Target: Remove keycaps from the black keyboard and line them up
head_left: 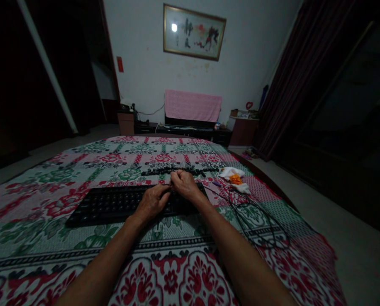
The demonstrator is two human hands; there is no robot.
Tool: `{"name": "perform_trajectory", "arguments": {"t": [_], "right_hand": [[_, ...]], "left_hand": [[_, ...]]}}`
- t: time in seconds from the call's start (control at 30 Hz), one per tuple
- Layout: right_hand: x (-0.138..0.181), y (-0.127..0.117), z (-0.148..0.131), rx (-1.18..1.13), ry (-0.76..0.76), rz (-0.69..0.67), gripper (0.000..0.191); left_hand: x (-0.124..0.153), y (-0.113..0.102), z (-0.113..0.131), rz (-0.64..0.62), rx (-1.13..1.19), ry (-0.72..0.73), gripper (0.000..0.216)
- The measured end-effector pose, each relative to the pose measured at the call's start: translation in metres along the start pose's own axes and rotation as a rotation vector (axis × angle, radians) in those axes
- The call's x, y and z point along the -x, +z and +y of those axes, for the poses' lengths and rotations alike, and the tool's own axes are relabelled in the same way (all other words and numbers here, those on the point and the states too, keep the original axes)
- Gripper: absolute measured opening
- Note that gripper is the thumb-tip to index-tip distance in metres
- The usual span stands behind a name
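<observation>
A black keyboard (113, 204) lies at a slant on the patterned cloth in front of me. My left hand (153, 199) is over its middle, the fingers curled and the thumb pointing right. Close beside it, my right hand (184, 183) is raised over the keyboard's right part with its fingers pinched together. The fingertips of both hands nearly meet. Something small and dark shows between them, too unclear to name. Just behind the keyboard runs a row of small black pieces that look like loose keycaps (158, 171).
A flowered tablecloth (139, 246) covers the table. On the right lie a coiled black cable (263, 225), a white cloth with an orange patch (231, 173) and a small purple item (217, 184). Beyond the table stands a low cabinet with a pink cloth-covered screen (192, 105).
</observation>
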State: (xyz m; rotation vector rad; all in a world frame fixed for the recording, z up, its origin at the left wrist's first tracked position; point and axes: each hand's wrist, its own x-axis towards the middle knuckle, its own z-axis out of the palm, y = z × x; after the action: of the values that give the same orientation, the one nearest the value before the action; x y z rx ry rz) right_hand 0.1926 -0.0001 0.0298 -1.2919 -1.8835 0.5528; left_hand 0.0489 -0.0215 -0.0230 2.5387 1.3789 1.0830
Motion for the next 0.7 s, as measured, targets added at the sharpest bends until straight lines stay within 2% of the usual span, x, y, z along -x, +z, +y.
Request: {"name": "perform_trajectory", "arguments": {"t": [0.13,0.23,0.33,0.43,0.53,0.7], "right_hand": [[0.008,0.003,-0.012,0.062,-0.194,0.118,0.024],[0.011,0.0,-0.013,0.118,-0.307,0.173,0.015],[0.011,0.001,-0.003,0.17,-0.347,0.096,0.022],[0.011,0.006,0.007,0.203,-0.418,-0.045,0.023],[0.011,0.009,0.011,0.241,-0.464,-0.114,0.021],[0.01,0.008,0.013,0.282,-0.429,-0.132,0.019]], "left_hand": [[-0.001,-0.001,0.0,-0.033,-0.117,-0.076,0.024],[-0.002,-0.001,-0.003,0.072,0.021,-0.197,0.025],[-0.005,0.001,-0.011,0.184,0.285,-0.367,0.035],[-0.007,0.004,-0.02,0.202,0.505,-0.446,0.044],[-0.006,0.006,-0.025,0.184,0.616,-0.488,0.048],[-0.006,0.004,-0.023,0.162,0.701,-0.523,0.054]]}}
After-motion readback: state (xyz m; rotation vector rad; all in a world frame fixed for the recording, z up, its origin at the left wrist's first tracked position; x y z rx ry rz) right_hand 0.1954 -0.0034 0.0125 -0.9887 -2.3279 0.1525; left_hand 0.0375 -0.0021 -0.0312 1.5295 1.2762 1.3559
